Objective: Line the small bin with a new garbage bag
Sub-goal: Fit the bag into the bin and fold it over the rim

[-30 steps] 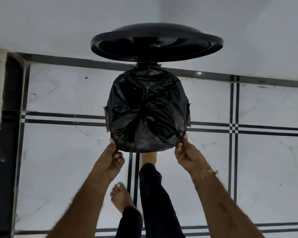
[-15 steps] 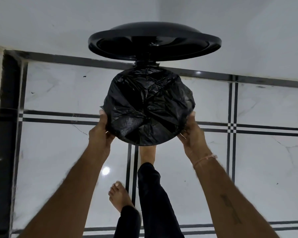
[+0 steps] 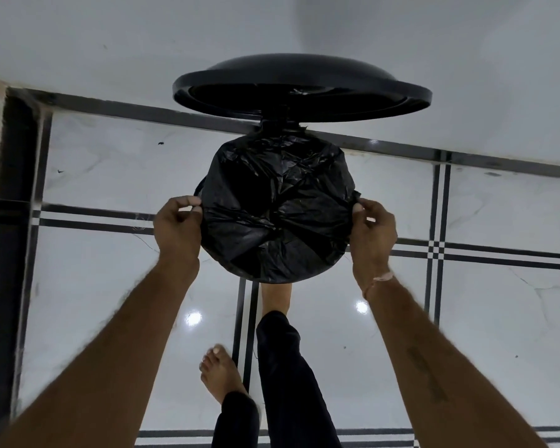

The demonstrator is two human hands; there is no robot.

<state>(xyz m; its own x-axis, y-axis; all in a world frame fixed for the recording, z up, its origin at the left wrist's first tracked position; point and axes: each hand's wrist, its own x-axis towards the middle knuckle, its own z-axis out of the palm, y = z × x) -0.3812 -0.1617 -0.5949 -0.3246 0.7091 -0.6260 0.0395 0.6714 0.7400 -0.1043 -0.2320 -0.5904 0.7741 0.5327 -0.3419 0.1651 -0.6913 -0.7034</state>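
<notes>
Head view, sole entry.

- Item: black crinkled plastic garbage bag (image 3: 277, 211), spread across the mouth of the small round black bin (image 3: 280, 126), on white marble floor (image 3: 485, 318) by the wall.
- Black domed round lid (image 3: 301, 88): raised. A bare foot (image 3: 277, 297) is set at the bin's front, presumably on a pedal.
- Left hand (image 3: 177, 227): bag edge pinched at the left rim.
- Right hand (image 3: 372, 231): bag edge pinched at the right rim.
- Hazards, as judged: film torn by overstretching; edge slipped off the rim if released unevenly; lid dropped onto the hands if the foot lifts.
</notes>
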